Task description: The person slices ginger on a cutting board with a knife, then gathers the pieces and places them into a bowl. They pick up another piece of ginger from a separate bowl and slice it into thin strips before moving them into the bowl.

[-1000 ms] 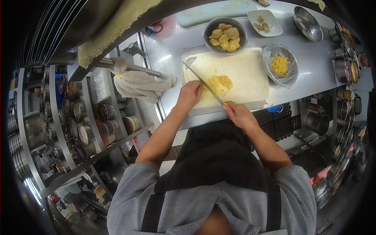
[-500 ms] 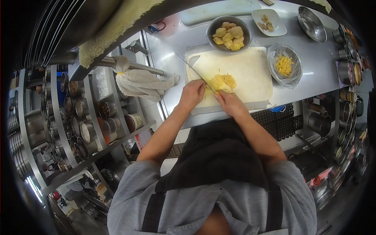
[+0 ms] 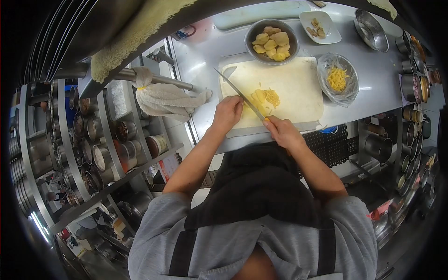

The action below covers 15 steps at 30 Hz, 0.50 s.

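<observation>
Slicing, by the look of it: the right hand point(image 3: 283, 133) grips the knife point(image 3: 241, 94), the left hand point(image 3: 227, 113) bunched beside it, whether holding anything I can't tell. Yellow shreds point(image 3: 272, 98) lie on the cutting board point(image 3: 301, 86); the next stroke calls for tucked fingers.

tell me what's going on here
A person's right hand holds a knife over a board, slanting past the left hand; whether that hand holds anything is hard to see. Cut yellow pieces lie beside the knife. Larger chunks sit in a bowl behind the board, and yellow shreds in a plastic-lined bowl to the right.
</observation>
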### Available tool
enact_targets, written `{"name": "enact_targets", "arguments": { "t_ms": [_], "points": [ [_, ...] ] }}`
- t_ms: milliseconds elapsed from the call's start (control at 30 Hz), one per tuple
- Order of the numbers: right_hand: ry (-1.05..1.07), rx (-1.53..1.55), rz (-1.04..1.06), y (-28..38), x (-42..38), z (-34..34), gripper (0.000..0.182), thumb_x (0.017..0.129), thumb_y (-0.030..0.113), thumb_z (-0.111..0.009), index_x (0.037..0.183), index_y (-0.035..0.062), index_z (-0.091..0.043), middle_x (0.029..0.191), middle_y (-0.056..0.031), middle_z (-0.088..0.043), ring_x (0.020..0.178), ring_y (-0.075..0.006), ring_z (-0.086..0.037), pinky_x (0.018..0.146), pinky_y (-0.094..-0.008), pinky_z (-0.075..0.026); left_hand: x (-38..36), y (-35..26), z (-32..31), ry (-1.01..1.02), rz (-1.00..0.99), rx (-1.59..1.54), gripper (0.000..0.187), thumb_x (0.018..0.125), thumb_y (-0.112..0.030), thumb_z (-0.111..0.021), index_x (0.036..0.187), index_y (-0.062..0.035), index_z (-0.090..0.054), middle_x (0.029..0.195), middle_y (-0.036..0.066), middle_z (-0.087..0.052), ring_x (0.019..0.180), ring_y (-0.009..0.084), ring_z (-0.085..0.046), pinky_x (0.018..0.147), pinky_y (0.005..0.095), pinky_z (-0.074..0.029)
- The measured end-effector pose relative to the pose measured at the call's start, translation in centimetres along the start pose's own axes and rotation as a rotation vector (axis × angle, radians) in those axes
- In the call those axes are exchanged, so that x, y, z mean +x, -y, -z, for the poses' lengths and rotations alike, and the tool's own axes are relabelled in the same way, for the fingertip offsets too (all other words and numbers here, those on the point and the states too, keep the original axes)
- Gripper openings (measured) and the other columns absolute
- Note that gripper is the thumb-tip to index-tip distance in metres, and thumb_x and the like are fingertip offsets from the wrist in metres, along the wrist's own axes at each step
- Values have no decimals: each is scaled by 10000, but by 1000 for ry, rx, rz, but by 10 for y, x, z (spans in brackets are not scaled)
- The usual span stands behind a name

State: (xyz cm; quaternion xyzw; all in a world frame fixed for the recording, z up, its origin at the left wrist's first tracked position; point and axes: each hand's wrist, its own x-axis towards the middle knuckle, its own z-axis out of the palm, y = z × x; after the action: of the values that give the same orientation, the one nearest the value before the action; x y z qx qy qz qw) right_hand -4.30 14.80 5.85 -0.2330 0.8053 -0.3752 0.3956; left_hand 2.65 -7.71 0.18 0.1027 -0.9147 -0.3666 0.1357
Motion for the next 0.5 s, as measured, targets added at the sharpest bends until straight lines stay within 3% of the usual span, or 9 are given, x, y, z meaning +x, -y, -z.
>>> {"name": "enact_targets", "arguments": {
  "t_ms": [200,267,500],
  "points": [
    [5,4,-28,4,7,-1,337,1017,353,-516,1047,38,-632,849,-277,-650,838,-479,-617,752,-520,-477,-1,-1,0,-11,-7,-2,83,870,-82,-676,945,-45,-668,808,154,-653,654,301,-636,617,399,-517],
    [-62,-82,73,2,19,-7,338,1014,350,-521,1044,33,-635,856,-278,-652,847,-477,-621,759,-522,-483,0,-2,0,-2,4,1,82,869,-78,-675,943,-44,-668,809,153,-652,654,300,-636,616,396,-516],
    [-106,-21,126,0,37,-17,329,1007,334,-538,1001,20,-637,856,-274,-657,841,-467,-629,748,-528,-486,-1,0,-3,-24,2,-16,77,867,-70,-673,938,-40,-674,806,153,-656,657,299,-639,615,393,-516]
  ]
}}
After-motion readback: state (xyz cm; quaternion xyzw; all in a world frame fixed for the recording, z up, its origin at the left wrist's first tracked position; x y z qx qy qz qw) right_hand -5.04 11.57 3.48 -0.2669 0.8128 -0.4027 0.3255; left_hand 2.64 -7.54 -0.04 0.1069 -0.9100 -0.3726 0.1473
